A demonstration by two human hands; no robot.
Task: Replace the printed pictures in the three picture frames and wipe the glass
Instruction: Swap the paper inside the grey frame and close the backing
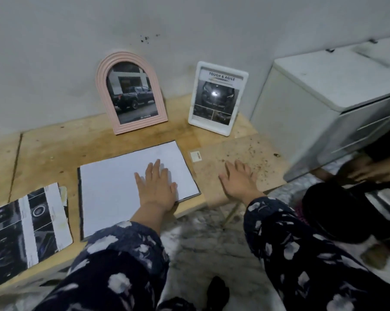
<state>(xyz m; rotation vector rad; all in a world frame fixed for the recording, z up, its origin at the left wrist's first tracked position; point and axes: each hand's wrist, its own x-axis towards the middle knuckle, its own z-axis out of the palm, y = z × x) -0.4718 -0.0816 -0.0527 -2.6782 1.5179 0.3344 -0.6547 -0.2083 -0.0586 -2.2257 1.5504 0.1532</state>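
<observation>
Nearest to the person, two arms in dark flowered sleeves reach out over a low wooden board (54, 151). At the near left edge lie some loose printed pictures (25, 223) of car parts, flat on the wood.

Just past them is the third picture frame (113, 176), lying flat with a white sheet on top and a thin dark edge showing round it. The left hand (156, 187) lies flat on its right side, fingers straight and spread, pressing down and holding nothing. The right hand (240, 182) is beside the frame on a brown backing board (252, 153), also flat with straight fingers and gripping nothing.

This frame probably has glass in it, so it should feel stiff, a bit heavy and easy to break. The white sheet looks thin and bendy and could slide. It seems best to lift the frame by its two side edges, and the backing board by its edge too.

Farther back, a pink arched frame (131, 93) and a white frame (218, 97) stand against the wall, each with a car picture inside. A white cabinet (324, 86) stands to the right.
</observation>
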